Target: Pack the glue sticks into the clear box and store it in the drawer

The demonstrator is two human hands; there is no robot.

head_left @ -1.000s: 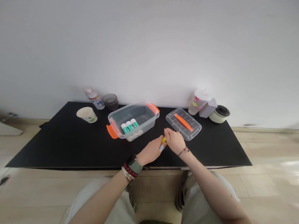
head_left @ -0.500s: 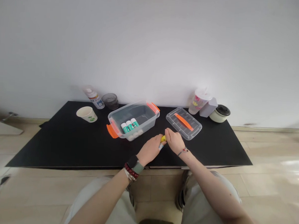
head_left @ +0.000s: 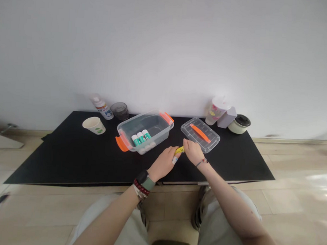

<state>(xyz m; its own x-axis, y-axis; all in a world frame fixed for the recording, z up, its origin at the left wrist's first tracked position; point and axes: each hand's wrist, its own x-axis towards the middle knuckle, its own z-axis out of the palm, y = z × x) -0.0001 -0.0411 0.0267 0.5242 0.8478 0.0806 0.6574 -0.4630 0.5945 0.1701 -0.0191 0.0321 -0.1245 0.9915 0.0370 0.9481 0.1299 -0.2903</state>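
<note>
While the left hand (head_left: 164, 163) curls around a yellow-capped glue stick (head_left: 179, 150), the right hand (head_left: 193, 152) pinches its far end, grips kept close for steady control above the desk (head_left: 232, 166).

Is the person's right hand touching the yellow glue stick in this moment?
Touching: the head view shows the right hand with its fingertips on the yellow end of the glue stick, which the left hand also holds.
</note>
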